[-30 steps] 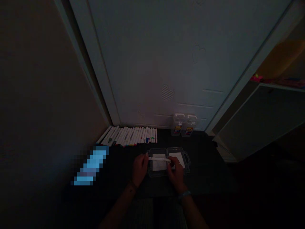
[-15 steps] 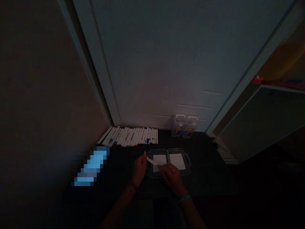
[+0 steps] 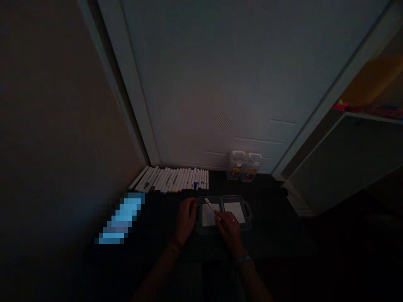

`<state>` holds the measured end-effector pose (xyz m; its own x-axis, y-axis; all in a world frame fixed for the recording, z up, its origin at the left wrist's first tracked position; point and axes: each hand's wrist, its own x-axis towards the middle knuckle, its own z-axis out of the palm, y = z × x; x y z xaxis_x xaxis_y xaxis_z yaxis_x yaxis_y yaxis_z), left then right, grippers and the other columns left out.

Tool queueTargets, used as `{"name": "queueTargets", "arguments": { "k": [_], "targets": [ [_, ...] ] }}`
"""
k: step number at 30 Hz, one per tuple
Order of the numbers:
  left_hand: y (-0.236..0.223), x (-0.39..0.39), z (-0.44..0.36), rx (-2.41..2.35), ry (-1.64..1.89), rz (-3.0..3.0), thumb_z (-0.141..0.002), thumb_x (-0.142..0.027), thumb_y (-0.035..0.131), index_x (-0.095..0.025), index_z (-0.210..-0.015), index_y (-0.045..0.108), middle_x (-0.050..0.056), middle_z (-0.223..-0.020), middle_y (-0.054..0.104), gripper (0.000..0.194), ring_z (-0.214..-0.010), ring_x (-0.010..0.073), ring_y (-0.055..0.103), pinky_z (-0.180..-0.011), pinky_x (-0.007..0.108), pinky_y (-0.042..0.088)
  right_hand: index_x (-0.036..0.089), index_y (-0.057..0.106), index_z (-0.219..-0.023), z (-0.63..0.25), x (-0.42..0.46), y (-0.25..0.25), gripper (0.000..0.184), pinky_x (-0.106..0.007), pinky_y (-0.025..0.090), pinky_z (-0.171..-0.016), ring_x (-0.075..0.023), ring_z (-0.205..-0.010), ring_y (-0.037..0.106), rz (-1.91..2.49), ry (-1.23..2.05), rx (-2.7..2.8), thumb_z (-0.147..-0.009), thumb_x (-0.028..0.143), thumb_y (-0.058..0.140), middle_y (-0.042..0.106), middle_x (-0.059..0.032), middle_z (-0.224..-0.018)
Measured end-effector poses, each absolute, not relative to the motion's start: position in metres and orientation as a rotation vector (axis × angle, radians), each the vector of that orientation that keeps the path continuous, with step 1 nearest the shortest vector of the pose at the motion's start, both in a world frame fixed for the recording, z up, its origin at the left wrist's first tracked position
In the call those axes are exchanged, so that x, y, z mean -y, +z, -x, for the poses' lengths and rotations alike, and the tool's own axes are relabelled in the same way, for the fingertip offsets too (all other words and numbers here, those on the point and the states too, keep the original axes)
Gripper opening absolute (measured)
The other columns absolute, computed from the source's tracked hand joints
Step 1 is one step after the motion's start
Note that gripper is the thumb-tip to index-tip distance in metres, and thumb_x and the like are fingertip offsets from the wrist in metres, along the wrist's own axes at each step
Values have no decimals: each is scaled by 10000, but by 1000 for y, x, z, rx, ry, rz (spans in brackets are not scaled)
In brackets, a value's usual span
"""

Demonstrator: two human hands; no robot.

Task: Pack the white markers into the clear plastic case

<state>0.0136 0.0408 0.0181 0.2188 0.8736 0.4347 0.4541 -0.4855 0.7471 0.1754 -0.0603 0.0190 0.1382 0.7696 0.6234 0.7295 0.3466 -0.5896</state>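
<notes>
A white marker (image 3: 209, 204) is pinched in my right hand (image 3: 231, 228), slanting up and left over the left half of an opened clear plastic case (image 3: 222, 202). Two white inserts, a left one (image 3: 206, 218) and a right one (image 3: 234, 212), lie in the case's halves. My left hand (image 3: 185, 218) is beside the case's left edge, with its fingers curled together. In the dim light I cannot make out what, if anything, is between them.
A row of white markers (image 3: 171, 180) lies along the back left of the dark table (image 3: 151, 235). Two clear handled cases, a left one (image 3: 234, 165) and a right one (image 3: 251, 167), stand against the white panel. A pixelated bright screen (image 3: 122, 220) is at the left.
Earlier both hands were on the marker. My left hand has come off it, and my right hand has turned it more upright and shifted slightly right.
</notes>
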Motion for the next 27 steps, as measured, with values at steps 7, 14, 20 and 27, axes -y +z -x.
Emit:
{"name": "queueTargets", "arguments": {
  "k": [7,14,20,27],
  "targets": [
    [13,-44,-12,-1188,1165,-2204,-853,-157,446,-230,-1103,568,56,-1197,574,287,-1119,227,504,-963,431,386,237,582,-1165,-159,60,15,295,-323,474,-699,-191,-769,589,1434,-130,1819,-887,186,502,645,-60,-846],
    [3,-46,-11,-1170,1074,-2230,-859,-150,431,-236,-1169,542,51,-1186,596,340,-1110,214,526,-956,425,409,246,580,-1155,-142,59,17,301,-333,462,-733,-208,-831,584,1456,-53,1884,-859,193,553,649,-58,-882],
    [2,-45,-10,-1158,1036,-2218,-875,-152,406,-240,-1185,532,46,-1239,572,346,-1154,205,505,-982,430,393,257,542,-1221,-142,61,18,365,-335,465,-755,-208,-865,581,1424,12,1968,-858,257,581,650,-54,-926],
    [2,-44,-10,-1095,1091,-2111,-885,-166,383,-234,-1134,564,48,-1334,489,315,-1232,184,454,-1049,407,357,262,541,-1229,-143,59,14,379,-350,456,-782,-213,-892,569,1451,-1,1990,-857,314,594,642,-57,-944]
  ]
}}
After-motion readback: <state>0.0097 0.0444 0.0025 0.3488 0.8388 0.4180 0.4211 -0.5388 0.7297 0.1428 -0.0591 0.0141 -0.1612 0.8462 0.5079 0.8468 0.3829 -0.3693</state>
